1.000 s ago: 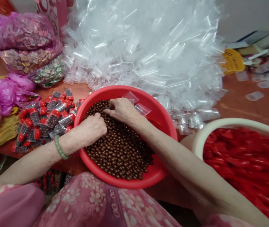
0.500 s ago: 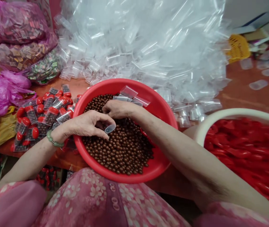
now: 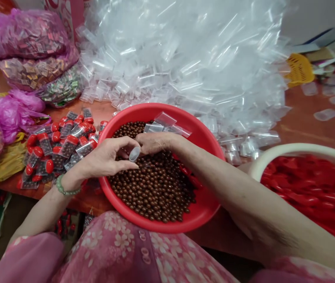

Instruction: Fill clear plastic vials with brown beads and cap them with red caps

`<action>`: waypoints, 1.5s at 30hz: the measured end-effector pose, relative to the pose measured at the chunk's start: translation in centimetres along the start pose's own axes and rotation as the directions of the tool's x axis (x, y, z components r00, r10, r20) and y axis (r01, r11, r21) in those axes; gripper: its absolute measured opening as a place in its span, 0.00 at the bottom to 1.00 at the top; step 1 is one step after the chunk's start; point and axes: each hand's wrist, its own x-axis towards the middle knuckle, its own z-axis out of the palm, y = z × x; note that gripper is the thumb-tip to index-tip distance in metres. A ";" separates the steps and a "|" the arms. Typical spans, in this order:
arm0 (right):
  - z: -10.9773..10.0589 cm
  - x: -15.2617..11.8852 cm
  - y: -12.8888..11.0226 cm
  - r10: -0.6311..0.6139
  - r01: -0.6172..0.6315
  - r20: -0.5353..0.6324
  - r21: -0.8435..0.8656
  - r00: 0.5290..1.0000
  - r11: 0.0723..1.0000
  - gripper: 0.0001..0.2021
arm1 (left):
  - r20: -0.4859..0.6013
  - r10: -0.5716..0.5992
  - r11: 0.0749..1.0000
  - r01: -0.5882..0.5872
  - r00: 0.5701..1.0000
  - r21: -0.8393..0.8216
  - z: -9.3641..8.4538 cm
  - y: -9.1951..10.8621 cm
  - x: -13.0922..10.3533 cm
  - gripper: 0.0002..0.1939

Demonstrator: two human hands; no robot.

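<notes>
A red basin holds many small brown balls. Over its left side my left hand grips a clear plastic container, its oval end facing me. My right hand is just beside that container, low over the balls, with its fingers bent; what its fingertips hold, if anything, is hidden. Several clear containers lie in the basin behind my right hand. Red pieces show in the basin, partly under my right forearm.
Filled containers with red caps are heaped left of the basin. Behind is a large pile of clear containers. A white tub of red caps stands right. Filled pink bags lie back left; a yellow basket sits back right.
My hands have come closer together, and the container in my left hand has tilted. The whole view has shifted slightly, with the basin now a little further right and lower.
</notes>
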 end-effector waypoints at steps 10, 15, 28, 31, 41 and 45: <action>-0.5 0.2 -0.7 0.089 -0.075 0.550 -0.048 0.830 0.996 0.08 | 0.191 0.001 0.439 -0.172 0.982 0.882 2.1 0.4 -0.8 0.08; -1.1 -0.2 0.2 0.039 -0.147 0.597 0.132 0.801 0.980 0.07 | 0.187 0.019 0.465 -0.174 0.982 0.868 2.2 1.0 -0.7 0.14; 0.3 -2.1 1.1 -0.138 -0.233 0.380 0.775 0.915 0.588 0.15 | -0.098 0.332 0.785 -0.217 0.938 0.581 3.5 -0.3 -0.3 0.21; 0.4 -2.9 0.5 -0.109 -0.191 0.284 0.836 0.953 0.514 0.19 | -0.224 0.182 0.976 -0.148 0.957 0.159 3.0 -0.2 0.0 0.17; 0.4 -6.4 -0.3 0.006 -0.016 0.018 0.667 1.000 0.745 0.18 | -0.261 -0.182 0.949 0.100 0.948 -0.299 2.8 1.1 -1.1 0.13; 0.1 -7.2 -0.5 -0.034 0.188 -0.275 0.557 0.961 0.809 0.16 | -0.218 -0.230 0.879 0.106 0.949 -0.466 3.2 1.2 -1.1 0.13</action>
